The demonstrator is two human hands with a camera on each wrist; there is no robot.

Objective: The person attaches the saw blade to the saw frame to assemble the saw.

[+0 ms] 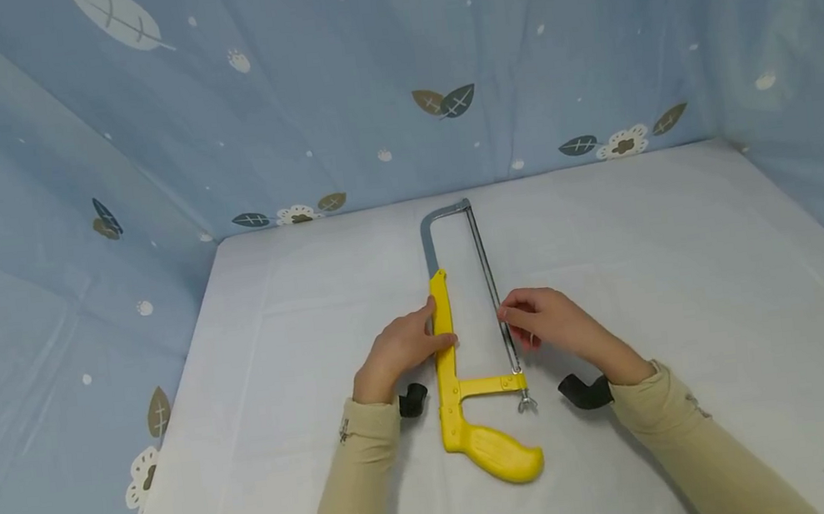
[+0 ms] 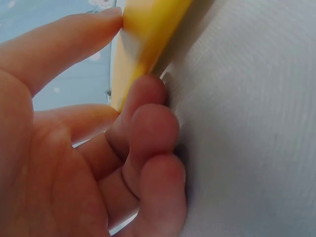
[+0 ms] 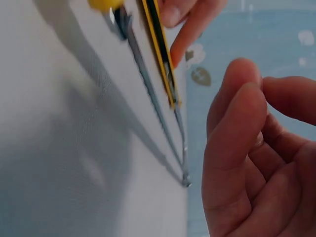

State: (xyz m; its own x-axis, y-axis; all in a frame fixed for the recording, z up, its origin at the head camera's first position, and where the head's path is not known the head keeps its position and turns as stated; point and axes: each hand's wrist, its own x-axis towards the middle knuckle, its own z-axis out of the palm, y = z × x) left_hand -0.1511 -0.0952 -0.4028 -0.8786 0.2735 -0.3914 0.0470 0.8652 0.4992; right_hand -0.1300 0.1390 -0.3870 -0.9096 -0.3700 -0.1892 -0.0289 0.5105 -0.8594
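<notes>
A hacksaw [image 1: 448, 370] lies on the white cloth, its yellow handle [image 1: 506, 455] toward me and its grey bow end away. My left hand [image 1: 400, 346] grips the yellow frame between thumb and fingers. In the left wrist view, the other fingers [image 2: 158, 133] curl beside the frame, against the cloth. At the blade's [image 1: 487, 266] right side is my right hand [image 1: 550, 318], fingers loosely bent, fingertips close to the blade. Nothing shows between thumb and fingers [image 3: 234, 128] in the right wrist view. A wing nut [image 1: 526, 402] sits at the blade's near end.
White cloth [image 1: 311, 301] covers the table. Blue patterned fabric [image 1: 334, 89] hangs behind it and along both sides. Black wrist devices [image 1: 586, 391] show by the beige sleeves [image 1: 373, 462].
</notes>
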